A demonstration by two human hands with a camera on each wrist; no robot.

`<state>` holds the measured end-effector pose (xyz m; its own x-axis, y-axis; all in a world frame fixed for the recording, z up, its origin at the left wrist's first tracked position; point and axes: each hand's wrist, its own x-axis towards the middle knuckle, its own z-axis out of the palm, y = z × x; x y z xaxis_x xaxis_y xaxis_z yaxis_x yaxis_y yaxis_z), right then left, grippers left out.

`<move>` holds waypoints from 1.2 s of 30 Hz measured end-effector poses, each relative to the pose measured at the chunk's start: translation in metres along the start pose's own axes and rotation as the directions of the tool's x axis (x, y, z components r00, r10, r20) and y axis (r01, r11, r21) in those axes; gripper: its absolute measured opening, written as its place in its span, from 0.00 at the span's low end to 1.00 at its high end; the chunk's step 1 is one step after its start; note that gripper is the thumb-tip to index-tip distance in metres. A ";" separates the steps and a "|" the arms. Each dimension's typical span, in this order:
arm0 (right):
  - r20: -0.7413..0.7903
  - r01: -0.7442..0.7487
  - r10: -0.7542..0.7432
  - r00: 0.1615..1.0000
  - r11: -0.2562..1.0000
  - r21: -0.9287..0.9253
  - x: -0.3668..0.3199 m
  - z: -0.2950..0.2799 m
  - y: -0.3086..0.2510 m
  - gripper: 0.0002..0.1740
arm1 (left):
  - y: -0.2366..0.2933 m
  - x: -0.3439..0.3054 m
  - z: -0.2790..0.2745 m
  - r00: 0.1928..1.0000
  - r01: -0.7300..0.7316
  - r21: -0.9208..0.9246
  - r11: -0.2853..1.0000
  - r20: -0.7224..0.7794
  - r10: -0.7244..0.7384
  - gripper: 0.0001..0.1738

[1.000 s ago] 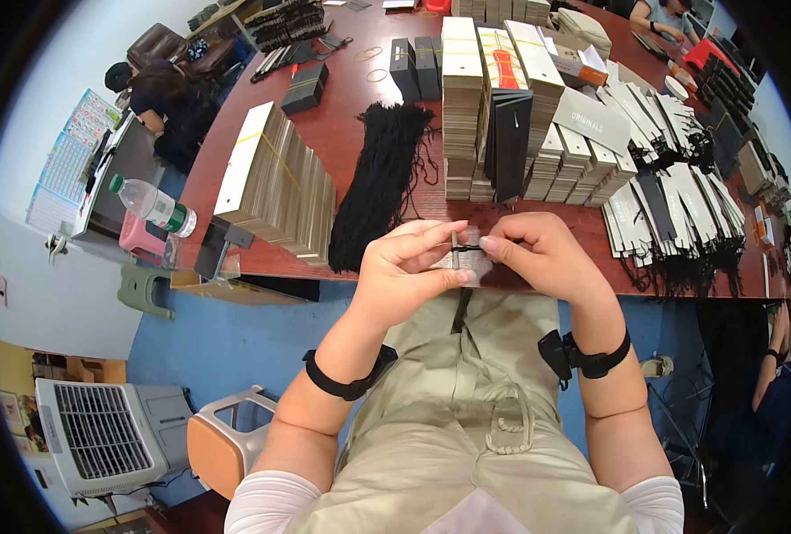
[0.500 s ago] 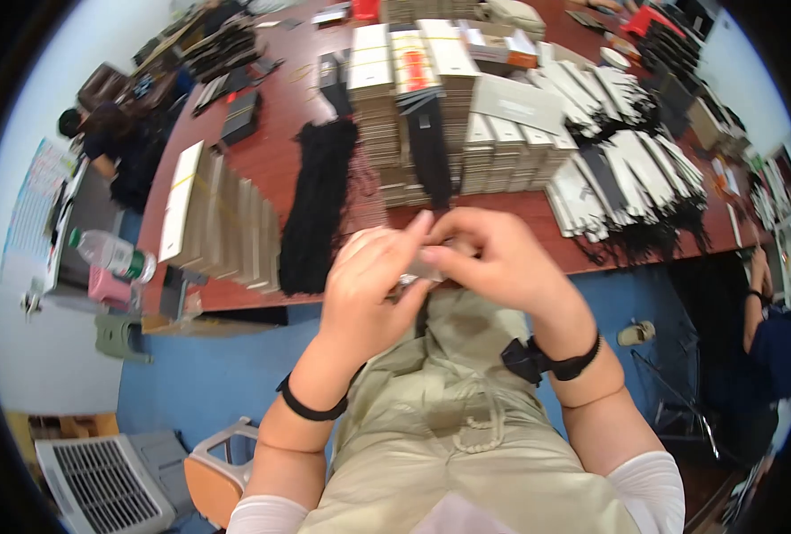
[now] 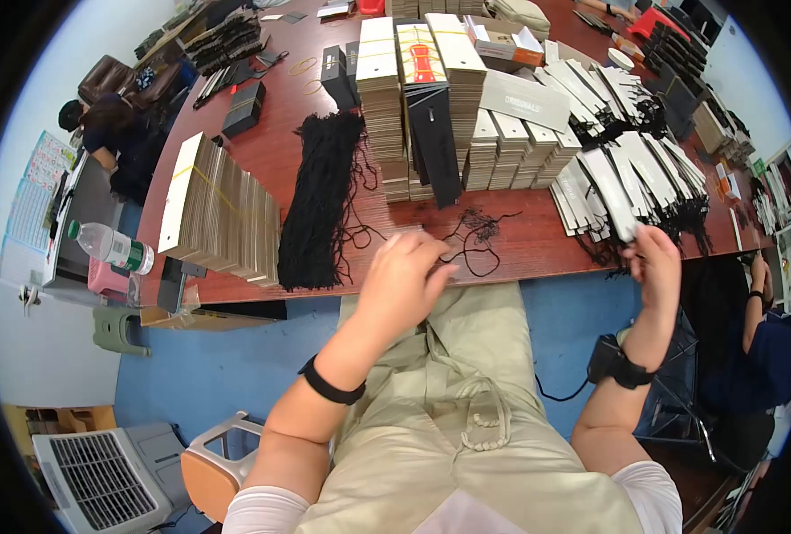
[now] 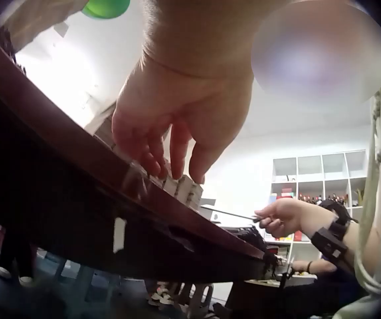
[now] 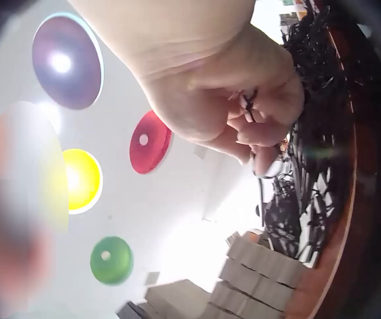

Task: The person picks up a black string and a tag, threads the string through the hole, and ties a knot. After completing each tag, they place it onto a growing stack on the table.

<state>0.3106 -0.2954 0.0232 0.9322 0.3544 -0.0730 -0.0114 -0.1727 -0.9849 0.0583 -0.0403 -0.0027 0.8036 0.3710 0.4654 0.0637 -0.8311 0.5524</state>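
Note:
My right hand [image 3: 655, 265] pinches the lower end of a white hang tag [image 3: 611, 191] above a pile of similar tags [image 3: 658, 169] with black strings at the table's right. The tag shows edge-on as a thin strip [image 4: 230, 212] in the left wrist view. A black string [image 5: 249, 106] runs between the right hand's fingers. My left hand [image 3: 404, 280] hovers at the table's front edge, fingers loosely bent and holding nothing; they hang down in the left wrist view. Beside its fingertips lie loose black strings [image 3: 480, 233]. A thick bundle of black strings [image 3: 320, 205] lies to their left.
A banded stack of tags [image 3: 226, 214] stands at the left front. Tall tag stacks [image 3: 382, 116] with a dark tag [image 3: 433, 142] rise mid-table. A plastic bottle [image 3: 115, 247] is left of the table. Other people [image 3: 115, 133] sit at left and right.
Both hands were together at the table's front edge, working on a small piece with black string. They have parted: the right hand has moved right with a white tag, and the left is empty.

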 end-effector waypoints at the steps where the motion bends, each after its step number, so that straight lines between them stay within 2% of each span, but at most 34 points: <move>1: -0.003 -0.010 0.009 1.000 0.983 -0.182 0.004 0.009 0.001 0.12 | 0.005 0.003 0.007 1.000 0.016 0.012 1.000 0.013 -0.016 0.10; 2: -0.146 0.058 -0.136 0.980 0.894 -0.445 0.011 0.016 0.010 0.13 | 0.008 0.006 0.011 0.999 0.033 0.026 0.999 0.023 -0.033 0.11; 3: -0.193 0.161 -0.502 0.843 0.578 -0.800 0.007 0.023 0.010 0.11 | 0.010 0.007 0.012 0.999 0.026 0.043 0.999 0.036 -0.027 0.11; 5: -0.069 0.344 -0.822 0.565 0.312 -0.886 -0.004 0.043 -0.002 0.07 | 0.013 0.006 0.012 0.998 0.014 0.083 0.996 0.066 -0.020 0.12; 7: 0.003 0.467 -0.805 0.593 0.341 -0.816 -0.015 0.063 -0.010 0.05 | 0.008 0.001 0.014 0.996 0.023 0.100 0.995 0.079 -0.031 0.11; 8: 0.070 0.583 -0.791 0.608 0.385 -0.715 -0.020 0.076 -0.011 0.04 | 0.005 -0.002 0.015 0.996 0.027 0.107 0.994 0.085 -0.036 0.11; 9: 0.161 0.669 -0.702 0.694 0.546 -0.505 -0.028 0.092 -0.017 0.04 | 0.002 -0.004 0.016 0.995 0.021 0.117 0.993 0.096 -0.032 0.10; 10: 0.246 0.677 -0.635 0.732 0.639 -0.366 -0.032 0.109 -0.008 0.05 | -0.001 -0.007 0.015 0.994 0.013 0.126 0.992 0.108 -0.027 0.09; 12: 0.533 0.737 -0.548 0.644 0.630 -0.244 -0.042 0.131 0.002 0.10 | -0.004 -0.007 0.013 0.996 -0.032 0.111 0.993 0.081 0.023 0.08; 13: 0.565 0.767 -0.555 0.610 0.593 -0.246 -0.052 0.143 0.003 0.15 | -0.004 -0.007 0.012 0.997 -0.068 0.089 0.994 0.040 0.064 0.07; 14: 0.582 0.840 -0.625 0.521 0.495 -0.221 -0.058 0.153 0.003 0.20 | -0.004 -0.006 0.009 0.995 -0.104 0.070 0.992 -0.002 0.104 0.07; 15: 0.588 0.866 -0.653 0.477 0.465 -0.186 -0.062 0.162 0.002 0.23 | -0.003 -0.006 0.005 0.998 -0.064 0.028 0.998 -0.009 0.065 0.06; 17: 0.561 0.860 -0.689 0.458 0.503 -0.086 -0.066 0.176 0.003 0.22 | -0.001 -0.005 -0.008 1.000 0.014 -0.056 0.998 -0.017 -0.014 0.05; 18: 0.591 0.801 -0.634 0.499 0.598 -0.034 -0.064 0.178 0.002 0.20 | -0.001 -0.004 -0.012 0.993 0.100 -0.225 0.969 -0.030 -0.110 0.05; 20: 0.655 0.642 -0.513 0.555 0.765 0.055 -0.058 0.181 -0.003 0.16 | -0.004 -0.003 -0.021 0.955 0.246 -0.541 0.804 -0.005 -0.296 0.03; 22: 0.634 0.332 -0.420 0.650 0.907 0.260 -0.051 0.177 -0.003 0.12 | -0.020 -0.002 -0.036 0.923 0.258 -0.819 0.513 0.053 -0.380 0.02; 23: 0.635 0.156 -0.360 0.683 0.922 0.355 -0.045 0.174 -0.002 0.10 | -0.030 -0.003 -0.043 0.912 0.232 -0.916 0.328 0.088 -0.400 0.03; 24: 0.638 0.096 -0.377 0.672 0.898 0.429 -0.036 0.169 -0.001 0.07 | -0.038 -0.004 -0.050 0.926 0.184 -0.976 0.114 0.133 -0.354 0.04; 25: 0.609 -0.015 -0.406 0.682 0.824 0.566 -0.026 0.168 0.005 0.06 | -0.045 -0.006 -0.056 0.940 0.138 -0.984 -0.109 0.165 -0.300 0.05; 26: 0.634 -0.162 -0.393 0.666 0.754 0.637 -0.019 0.162 0.007 0.06 | -0.054 -0.009 -0.062 0.957 0.127 -0.958 -0.258 0.187 -0.224 0.07; 27: 0.659 -0.305 -0.383 0.647 0.661 0.685 -0.013 0.158 0.008 0.06 | -0.056 -0.011 -0.063 0.956 0.097 -0.944 -0.317 0.176 -0.234 0.07; 29: 0.703 -0.495 -0.408 0.583 0.507 0.705 -0.005 0.150 0.011 0.08 | -0.059 -0.016 -0.065 0.954 0.032 -0.903 -0.429 0.156 -0.257 0.08; 30: 0.718 -0.581 -0.427 0.549 0.421 0.696 -0.002 0.146 0.012 0.09 | -0.065 -0.017 -0.066 0.985 0.054 -0.873 -0.484 0.126 -0.118 0.11; 33: 0.701 -0.672 -0.401 0.590 0.237 0.701 0.000 0.136 0.014 0.11 | -0.065 -0.024 -0.073 0.985 0.000 -0.880 -0.475 0.083 -0.154 0.15; 34: 0.684 -0.704 -0.499 0.531 0.189 0.685 0.003 0.133 0.017 0.15 | -0.073 -0.024 -0.075 0.997 0.047 -0.858 -0.512 0.070 -0.025 0.19; 36: 0.660 -0.687 -0.489 0.571 0.155 0.710 0.002 0.125 0.013 0.18 | -0.072 -0.024 -0.080 0.996 0.016 -0.851 -0.526 0.062 -0.071 0.18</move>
<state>0.2669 -0.1824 -0.0091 0.2993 0.8930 0.3362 -0.8992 0.3818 -0.2138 -0.0129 0.0434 0.0015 0.8323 0.4023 0.3813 -0.5241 0.7951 0.3052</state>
